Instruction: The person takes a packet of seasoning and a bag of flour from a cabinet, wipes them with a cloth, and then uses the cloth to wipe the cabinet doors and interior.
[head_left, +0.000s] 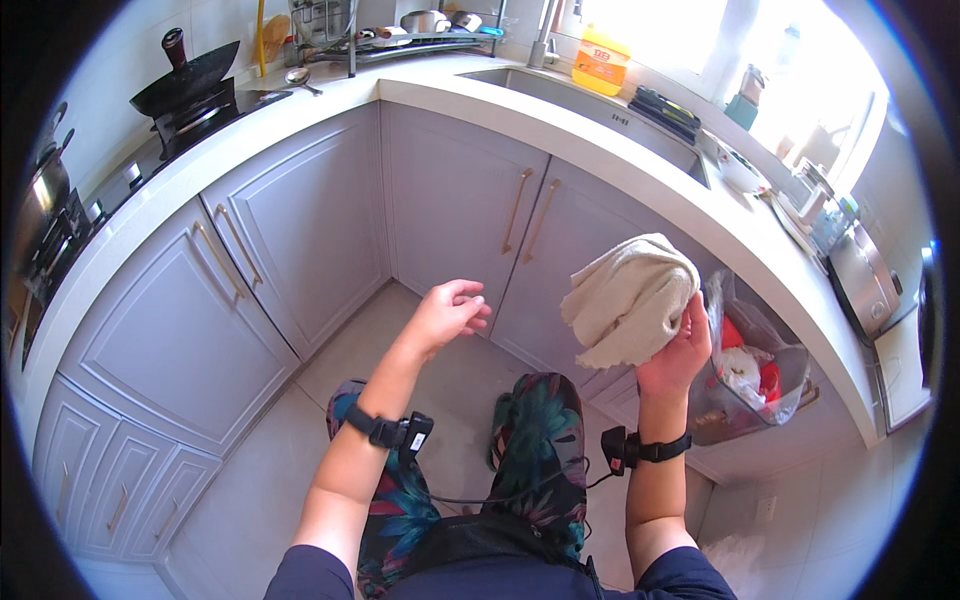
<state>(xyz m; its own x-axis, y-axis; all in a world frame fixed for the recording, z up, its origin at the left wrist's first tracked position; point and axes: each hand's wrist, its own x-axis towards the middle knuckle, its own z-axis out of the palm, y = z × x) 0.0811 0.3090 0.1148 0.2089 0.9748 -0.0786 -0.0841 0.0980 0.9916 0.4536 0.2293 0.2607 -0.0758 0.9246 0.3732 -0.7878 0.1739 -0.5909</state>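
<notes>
A beige cloth (630, 300) hangs in loose folds from my right hand (679, 352), whose fingers and thumb hold its right side. The cloth is in the air before the grey cabinet door under the sink. My left hand (450, 315) is to the left of the cloth, apart from it, over the floor near the cabinet corner. Its fingers are slightly curled and partly spread, with nothing in them. Both wrists wear black straps with small devices.
A clear-bagged waste bin (750, 390) hangs at the cabinet front by my right forearm. Above run the white countertop (427, 94), the sink (570, 97) and a yellow detergent jug (601, 64). A black wok (184, 79) stands on the hob at left. A cable crosses my legs.
</notes>
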